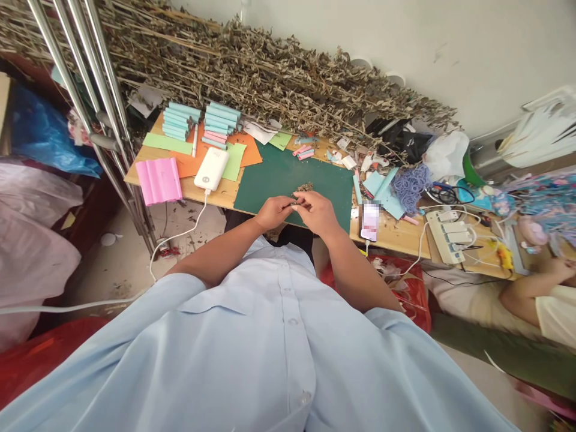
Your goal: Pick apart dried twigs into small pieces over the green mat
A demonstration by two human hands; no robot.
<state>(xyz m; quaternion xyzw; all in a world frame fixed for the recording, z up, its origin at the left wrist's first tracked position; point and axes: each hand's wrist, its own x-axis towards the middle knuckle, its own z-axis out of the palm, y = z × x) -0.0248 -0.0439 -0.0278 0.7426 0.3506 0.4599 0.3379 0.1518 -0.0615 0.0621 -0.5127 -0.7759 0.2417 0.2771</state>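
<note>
Over the front edge of a dark green mat (265,174), my left hand (275,212) and my right hand (315,211) meet with their fingertips nearly touching. Both are closed in a pinch around something small and dark, too small to make out. A little pile of crumbled dry leaves (305,187) lies on the mat just beyond my right fingers. Short pink and blue rolls (304,152) sit at the mat's far edge.
Light blue rolls (221,115), a white power bank (211,169) and pink paper (159,180) are at the left. Dried plants (270,78) line the back. A phone (370,222), purple yarn (411,187) and a power strip (445,236) lie right, near another person's arm (531,288).
</note>
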